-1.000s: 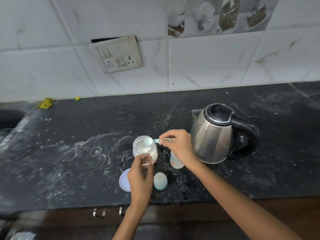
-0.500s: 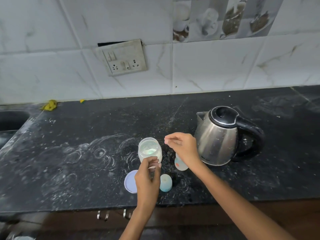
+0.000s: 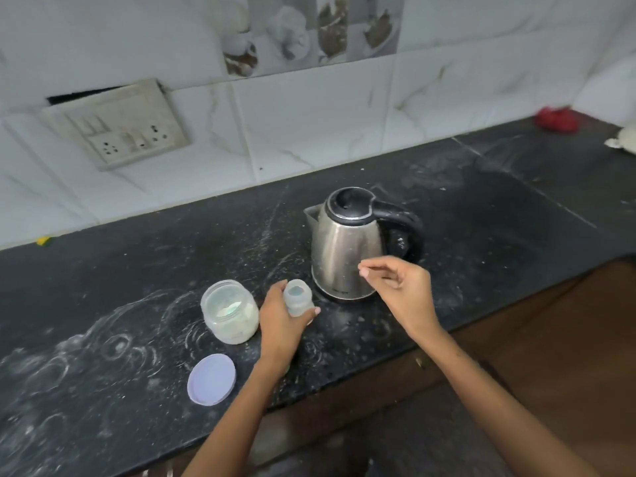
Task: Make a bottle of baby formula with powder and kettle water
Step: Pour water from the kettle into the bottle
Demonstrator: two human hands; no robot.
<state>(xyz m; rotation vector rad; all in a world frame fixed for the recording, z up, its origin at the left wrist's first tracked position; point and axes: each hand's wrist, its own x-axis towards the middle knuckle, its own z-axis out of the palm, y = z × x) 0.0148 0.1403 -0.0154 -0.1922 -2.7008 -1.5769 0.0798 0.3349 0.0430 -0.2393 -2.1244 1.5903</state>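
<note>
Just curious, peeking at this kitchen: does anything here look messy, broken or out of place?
Yes. The switch plate on the tiled wall hangs askew, with a dark gap showing above it. The black counter is dusted with white powder and ring marks, mostly left of the open powder jar.

Single head-worn wide-angle view, looking forward and down from close above the counter's (image 3: 499, 215) near edge; faces the tiled back wall (image 3: 309, 125), with the counter's far-right corner visible.
</note>
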